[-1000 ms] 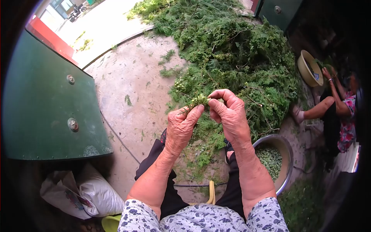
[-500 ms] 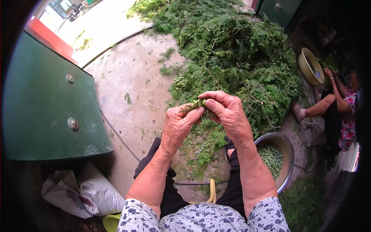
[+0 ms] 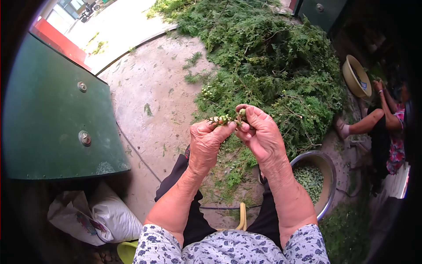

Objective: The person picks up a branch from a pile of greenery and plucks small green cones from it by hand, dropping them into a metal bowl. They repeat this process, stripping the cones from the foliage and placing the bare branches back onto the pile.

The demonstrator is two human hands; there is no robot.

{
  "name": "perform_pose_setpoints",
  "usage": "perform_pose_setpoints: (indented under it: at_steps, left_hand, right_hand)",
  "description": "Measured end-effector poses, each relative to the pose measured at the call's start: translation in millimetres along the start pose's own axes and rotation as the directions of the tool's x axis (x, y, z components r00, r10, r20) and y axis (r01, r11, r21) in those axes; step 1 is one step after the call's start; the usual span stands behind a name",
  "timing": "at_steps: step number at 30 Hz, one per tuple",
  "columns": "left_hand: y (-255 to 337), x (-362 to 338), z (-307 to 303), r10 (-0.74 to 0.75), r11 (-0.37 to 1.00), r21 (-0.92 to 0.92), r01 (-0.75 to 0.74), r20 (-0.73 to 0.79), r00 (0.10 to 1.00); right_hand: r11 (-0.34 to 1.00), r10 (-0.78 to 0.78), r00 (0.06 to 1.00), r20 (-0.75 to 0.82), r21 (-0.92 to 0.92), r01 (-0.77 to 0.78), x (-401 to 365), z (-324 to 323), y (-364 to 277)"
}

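Note:
My left hand pinches a small green sprig bearing pale green cones. Close beside it on the right, my right hand holds a small green cone between thumb and forefinger. Both hands are raised over the near edge of a large pile of cut evergreen branches. A metal bowl by my right forearm contains many green cones.
A green metal door stands at left, above white sacks and a yellow-green container. At right a co-worker sits near a beige basin. A cable crosses the floor.
My right hand has turned, its fingers opening more toward the camera, with a cone now visible at its fingertips. My left hand keeps the sprig in nearly the same place.

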State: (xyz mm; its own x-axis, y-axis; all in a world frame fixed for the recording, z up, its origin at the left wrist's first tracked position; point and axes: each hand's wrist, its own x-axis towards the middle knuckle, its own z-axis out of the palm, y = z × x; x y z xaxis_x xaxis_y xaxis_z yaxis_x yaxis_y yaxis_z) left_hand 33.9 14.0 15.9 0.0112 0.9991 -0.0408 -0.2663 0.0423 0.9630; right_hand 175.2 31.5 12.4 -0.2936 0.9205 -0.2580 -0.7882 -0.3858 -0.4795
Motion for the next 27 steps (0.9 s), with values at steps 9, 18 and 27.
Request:
perform_pose_setpoints:
  at_steps: [9, 18, 27]
  left_hand:
    - [15, -2, -2, -0.052, 0.924, 0.38, 0.037, 0.028, 0.998]
    - [6, 1, -8, 0.251, 0.8, 0.516, -0.306, 0.175, 0.952]
    - [12, 18, -31, -0.002, 0.907, -0.416, -0.064, -0.155, 0.988]
  right_hand:
    - [0.932, -0.005, 0.999, 0.052, -0.361, 0.023, -7, 13, -27]
    - [0.664, -0.153, 0.967, 0.202, -0.704, 0.252, -5, 13, -12]
    - [0.998, -0.063, 0.995, 0.077, 0.007, 0.063, 1, 2, -21]
